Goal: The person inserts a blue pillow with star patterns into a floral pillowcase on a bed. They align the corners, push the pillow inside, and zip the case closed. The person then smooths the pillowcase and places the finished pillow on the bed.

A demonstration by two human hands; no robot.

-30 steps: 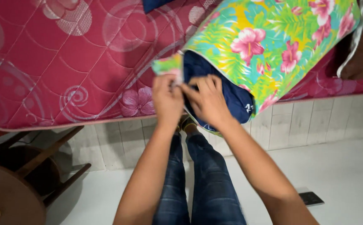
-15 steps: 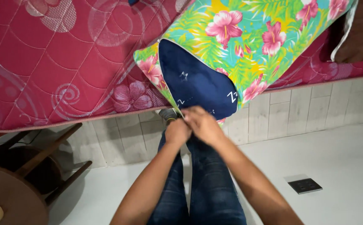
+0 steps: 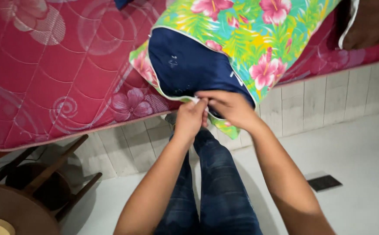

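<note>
Left hand (image 3: 191,116) and right hand (image 3: 228,109) pinch the floral pillowcase (image 3: 250,39) opening at the mattress (image 3: 46,69) edge; blue pillow (image 3: 189,65) half-exposed; a loosened pinch could let the cover slip.

Only screen-like thing: small dark flat rectangular device (image 3: 324,182), likely phone, lay face-up on white floor, well below and right of right hand (image 3: 228,109), beyond right forearm. Screen dark, unlit. No packages, labels or signs seen near either hand.
</note>
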